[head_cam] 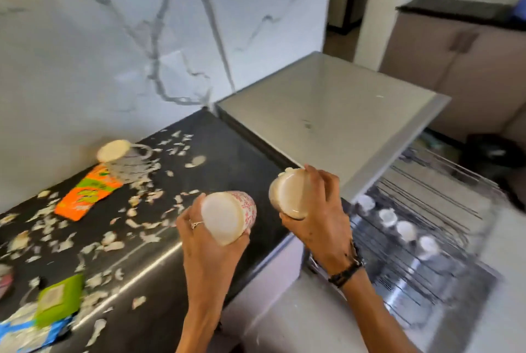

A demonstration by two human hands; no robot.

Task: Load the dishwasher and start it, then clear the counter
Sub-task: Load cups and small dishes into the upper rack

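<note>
The left hand (205,236) curls its fingers (196,223) round a white cup with red print (230,217), held base toward the camera over the dark bench (222,147). At three o'clock from it, the right hand (318,218) grips a cream cup (289,194) the same way, beside the dishwasher top (327,113). The pulled-out wire rack (421,210) lies at four o'clock, holding four pale upturned cups (407,230). Peel scraps (113,244), an orange packet (85,193) and a tipped mug (122,157) litter the bench at nine to ten o'clock.

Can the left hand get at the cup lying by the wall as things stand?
Probably not yet: the left hand already grips a patterned cup. The path across the counter to the cup by the wall looks unobstructed.
</note>
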